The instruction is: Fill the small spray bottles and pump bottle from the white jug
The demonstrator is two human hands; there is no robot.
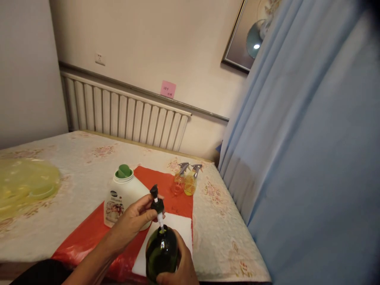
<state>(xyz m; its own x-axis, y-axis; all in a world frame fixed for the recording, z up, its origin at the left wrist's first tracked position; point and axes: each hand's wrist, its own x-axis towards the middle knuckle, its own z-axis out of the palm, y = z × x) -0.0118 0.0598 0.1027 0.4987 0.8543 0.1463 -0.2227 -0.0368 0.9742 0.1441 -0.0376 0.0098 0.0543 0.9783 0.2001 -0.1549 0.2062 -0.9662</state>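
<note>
My left hand [144,211] pinches a black pump head [157,205] by its collar. The pump's pale tube runs down into the open neck of a dark green bottle [160,255], with the collar raised above the neck. Around the bottle's right side and front wraps my right hand [183,263], holding it upright. Just behind my left hand stands a large white jug [130,193] with a printed label and a green piece sitting in its open mouth.
Two clear spray bottles, one reddish [178,185] and one yellow [190,184], stand on a red sheet [166,178]. A white cloth [182,225] lies under the bottle. Translucent yellow plastic [26,182] sits at the left; a blue curtain [297,138] hangs at the right.
</note>
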